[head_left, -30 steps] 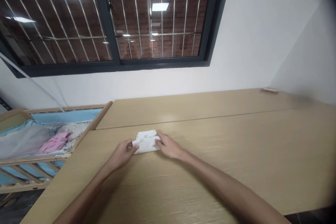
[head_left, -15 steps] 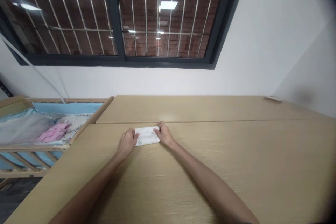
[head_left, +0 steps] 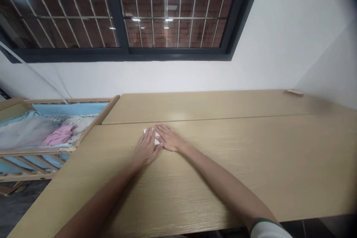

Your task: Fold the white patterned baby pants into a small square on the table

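A small folded white cloth (head_left: 157,141) lies on the wooden tabletop (head_left: 212,163), mostly covered by my hands. My left hand (head_left: 146,148) rests flat on its left part, fingers stretched out and thumb pointing right. From the right, my right hand (head_left: 170,139) lies over the cloth's other side with fingers extended. The two hands touch or nearly touch; only slivers of white show between and beside the fingers. How the cloth is folded underneath is hidden.
To the left stands a wooden cot (head_left: 30,152) with blue lining, holding a pink cloth (head_left: 60,135) and pale bedding. A seam crosses the tabletop beyond my hands. A small flat piece (head_left: 294,92) lies at the far right, and a barred window (head_left: 175,54) is above.
My hands have gone from pinching the cloth's two ends to lying flat over it, closer together. Less of the cloth shows. The view has tilted slightly downward.
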`<state>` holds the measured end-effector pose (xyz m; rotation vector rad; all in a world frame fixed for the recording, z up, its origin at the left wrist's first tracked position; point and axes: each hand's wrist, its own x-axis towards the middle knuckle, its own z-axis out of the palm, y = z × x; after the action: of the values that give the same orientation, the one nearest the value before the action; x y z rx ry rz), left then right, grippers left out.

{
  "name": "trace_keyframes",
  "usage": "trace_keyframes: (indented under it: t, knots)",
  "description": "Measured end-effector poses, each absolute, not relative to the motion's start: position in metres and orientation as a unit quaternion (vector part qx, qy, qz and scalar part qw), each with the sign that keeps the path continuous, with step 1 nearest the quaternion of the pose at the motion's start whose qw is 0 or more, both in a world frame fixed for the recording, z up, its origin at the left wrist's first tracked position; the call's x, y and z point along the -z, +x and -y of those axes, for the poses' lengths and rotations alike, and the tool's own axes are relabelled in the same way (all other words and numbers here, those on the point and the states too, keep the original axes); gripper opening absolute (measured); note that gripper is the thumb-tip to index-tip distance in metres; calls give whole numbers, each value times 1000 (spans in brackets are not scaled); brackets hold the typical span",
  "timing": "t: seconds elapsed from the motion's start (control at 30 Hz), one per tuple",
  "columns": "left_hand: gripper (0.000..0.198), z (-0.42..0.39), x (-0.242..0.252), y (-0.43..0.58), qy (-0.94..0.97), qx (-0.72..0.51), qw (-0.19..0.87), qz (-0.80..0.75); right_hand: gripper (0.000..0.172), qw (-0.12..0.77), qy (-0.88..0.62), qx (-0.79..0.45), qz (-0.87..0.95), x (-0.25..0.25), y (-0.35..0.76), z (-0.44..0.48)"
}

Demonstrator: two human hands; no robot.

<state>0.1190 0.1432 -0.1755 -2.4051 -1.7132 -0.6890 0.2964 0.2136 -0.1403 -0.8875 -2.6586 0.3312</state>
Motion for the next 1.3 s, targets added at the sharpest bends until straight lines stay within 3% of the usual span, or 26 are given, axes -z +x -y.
trace_keyframes:
  t: [0.33,0.53,0.7,0.87,1.0,1.1,1.23,1.3]
  knots:
    - [74,-139,166,100,-787,216,102,569,81,132,-418,-180,881,135,341,-213]
    - [62,-137,152,98,-823,212,102,517,76,197,-323,-124,917,115,349,-202]
    - [67,-148,160,94,-786,283,-2,550,78,169,-293,-152,929,118,337,-210]
    - [36,-157,147,87,-760,340,-40,553,47,239,-324,-168,900,123,322,-226]
    - [30,-150,130,88,-724,391,-76,564,33,335,-353,-248,838,106,314,-233]
    - [39,-138,127,99,-696,429,-159,553,40,382,-363,-337,780,87,316,-237]
    - [60,-122,138,121,-632,454,-362,514,54,314,-383,-386,778,75,329,-243]
    - [63,-116,142,131,-642,410,-362,537,55,279,-395,-371,793,80,333,-246]
